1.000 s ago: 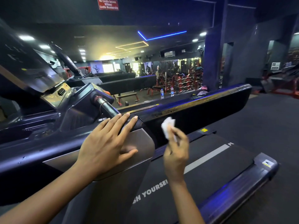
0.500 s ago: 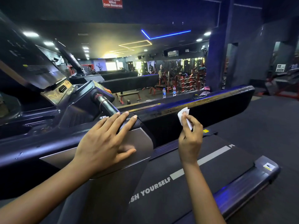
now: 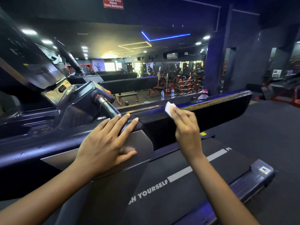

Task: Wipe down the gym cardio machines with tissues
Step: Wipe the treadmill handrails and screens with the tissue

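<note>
On the top edge of the treadmill [image 3: 253, 179] handrail [image 3: 224, 104], toward its console end, a small white folded tissue [image 3: 169, 108] is held by the right hand [image 3: 186, 127]. The tissue is pinched between the curled fingers and the thumb. It is set against the worn, yellowish strip along the top of the rail, though firm contact cannot be confirmed. The right forearm is extended over the running belt [image 3: 203, 168], on which a white stripe and the lettering "SH YOURSELF" are printed.

The left hand [image 3: 103, 148] is laid flat on the grey side panel [image 3: 142, 143] at the joint between the console arm and the handrail. Its fingers are straight and slightly spread, and the fingertips reach the dark upper edge just beside the metal grip bar [image 3: 107, 108]. The thumb is rested on the panel face. The two hands are set apart: the left at the panel, the right farther along the rail.

The console [image 3: 32, 65] is located at the left edge of the view. Two water bottles [image 3: 162, 95] are seen upright beyond the handrail. A red sign [image 3: 113, 3] is mounted at the top of the view.
</note>
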A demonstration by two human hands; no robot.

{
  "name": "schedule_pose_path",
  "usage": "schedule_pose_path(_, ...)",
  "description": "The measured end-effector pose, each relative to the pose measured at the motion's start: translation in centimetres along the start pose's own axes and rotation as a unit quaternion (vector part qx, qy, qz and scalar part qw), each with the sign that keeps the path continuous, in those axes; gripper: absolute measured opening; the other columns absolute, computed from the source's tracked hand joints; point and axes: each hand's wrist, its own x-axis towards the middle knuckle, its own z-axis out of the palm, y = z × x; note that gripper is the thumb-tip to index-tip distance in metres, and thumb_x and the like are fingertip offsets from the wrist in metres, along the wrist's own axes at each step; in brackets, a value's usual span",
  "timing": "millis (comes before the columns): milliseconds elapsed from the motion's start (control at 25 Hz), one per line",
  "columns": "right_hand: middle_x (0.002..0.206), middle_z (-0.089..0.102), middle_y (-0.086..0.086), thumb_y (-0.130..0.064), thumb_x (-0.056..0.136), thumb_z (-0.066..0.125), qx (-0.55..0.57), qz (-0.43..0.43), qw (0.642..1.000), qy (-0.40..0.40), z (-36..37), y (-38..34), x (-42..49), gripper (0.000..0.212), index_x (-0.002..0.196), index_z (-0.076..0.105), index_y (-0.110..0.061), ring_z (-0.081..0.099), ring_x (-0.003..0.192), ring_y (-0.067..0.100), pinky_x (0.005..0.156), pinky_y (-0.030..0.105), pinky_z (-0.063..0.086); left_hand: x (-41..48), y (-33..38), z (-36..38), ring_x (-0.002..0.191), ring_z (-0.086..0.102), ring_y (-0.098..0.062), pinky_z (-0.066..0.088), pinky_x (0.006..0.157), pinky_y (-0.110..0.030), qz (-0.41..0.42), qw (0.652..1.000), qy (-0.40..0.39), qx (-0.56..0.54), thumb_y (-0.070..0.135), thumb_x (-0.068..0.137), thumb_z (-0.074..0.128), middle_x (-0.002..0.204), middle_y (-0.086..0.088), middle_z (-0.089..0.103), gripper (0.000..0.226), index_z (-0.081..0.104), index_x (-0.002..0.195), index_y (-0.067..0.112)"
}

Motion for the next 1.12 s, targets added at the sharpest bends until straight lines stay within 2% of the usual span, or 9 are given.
schedule_pose_path(160,0.11,0.067,0.012,0.01,0.077,0.048,-0.004,0.027,0.999,-0.02,-0.9,1.2,2.1,0.038,0.11,0.066,0.003,0.053,0.09,0.027,0.083,0.032,0.046,0.0,0.0,0.0,0.119,0.056,-0.034,0.037,0.098,-0.041,0.0,1.0,-0.005,-0.001,0.061,0.084,0.044,0.134,-0.019,0.055,0.077,0.048,0.139,0.009)
schedule_pose_path(280,0.109,0.067,0.011,-0.004,0.082,0.04,0.065,-0.099,0.989,-0.089,-1.0,-4.2,3.4,0.039,0.112,0.065,0.002,0.051,0.091,0.024,0.084,0.027,0.043,-0.1,0.0,0.0,0.119,0.056,-0.034,0.036,0.098,-0.042,0.001,1.0,-0.009,-0.001,0.061,0.085,0.043,0.135,-0.019,0.054,0.077,0.047,0.14,0.008)
schedule_pose_path(360,0.109,0.067,0.007,-0.011,0.083,0.036,0.085,-0.143,0.974,-0.155,-1.1,-5.6,4.1,0.044,0.114,0.065,-0.002,0.052,0.09,0.021,0.081,0.026,0.045,-0.1,-0.1,0.1,0.12,0.055,-0.034,0.036,0.098,-0.042,0.003,1.0,-0.011,-0.005,0.061,0.085,0.043,0.135,-0.019,0.054,0.077,0.046,0.141,0.008)
schedule_pose_path(520,0.102,0.07,0.007,-0.015,0.077,0.027,0.044,-0.092,0.971,-0.215,-1.7,-1.6,5.2,0.054,0.113,0.066,-0.005,0.058,0.084,0.027,0.065,0.031,0.053,-0.1,0.0,0.1,0.12,0.056,-0.034,0.037,0.099,-0.042,0.002,1.0,-0.007,-0.008,0.061,0.085,0.044,0.136,-0.019,0.053,0.077,0.047,0.14,0.008)
schedule_pose_path(640,0.111,0.066,0.011,-0.013,0.083,0.025,-0.016,0.002,0.965,-0.262,-1.9,2.3,6.1,0.053,0.121,0.061,-0.004,0.051,0.095,0.031,0.075,0.042,0.051,-0.1,0.0,0.1,0.119,0.056,-0.034,0.037,0.098,-0.042,0.0,1.0,-0.003,-0.006,0.061,0.085,0.043,0.135,-0.019,0.053,0.077,0.047,0.14,0.008)
schedule_pose_path(720,0.118,0.064,0.01,-0.005,0.086,0.032,-0.027,0.03,0.962,-0.269,-1.7,2.3,6.5,0.045,0.121,0.061,-0.005,0.048,0.099,0.031,0.082,0.04,0.046,0.0,0.0,0.2,0.118,0.057,-0.034,0.037,0.098,-0.042,-0.002,1.0,-0.006,-0.008,0.061,0.084,0.043,0.135,-0.019,0.054,0.077,0.048,0.14,0.008)
schedule_pose_path(840,0.108,0.068,0.007,-0.012,0.081,0.035,0.051,-0.069,0.973,-0.214,-1.4,-3.2,5.5,0.043,0.108,0.068,-0.004,0.054,0.088,0.025,0.078,0.027,0.042,0.0,0.0,0.3,0.118,0.057,-0.034,0.037,0.098,-0.042,-0.003,1.0,-0.011,-0.012,0.061,0.084,0.043,0.135,-0.019,0.054,0.077,0.048,0.139,0.008)
schedule_pose_path(920,0.107,0.069,0.005,-0.015,0.081,0.034,0.072,-0.115,0.97,-0.201,-1.0,-5.1,4.4,0.045,0.11,0.068,-0.006,0.055,0.084,0.023,0.076,0.025,0.044,0.0,0.0,0.4,0.118,0.057,-0.034,0.037,0.097,-0.042,0.001,1.0,-0.01,-0.011,0.062,0.083,0.044,0.135,-0.019,0.054,0.078,0.048,0.14,0.008)
schedule_pose_path(1120,0.105,0.068,0.005,-0.014,0.079,0.028,0.009,-0.016,0.98,-0.197,-0.8,0.5,4.5,0.053,0.115,0.066,-0.009,0.055,0.09,0.027,0.07,0.033,0.054,0.1,-0.1,0.5,0.117,0.057,-0.035,0.037,0.097,-0.043,0.002,1.0,-0.007,-0.015,0.062,0.084,0.044,0.134,-0.02,0.054,0.078,0.048,0.139,0.007)
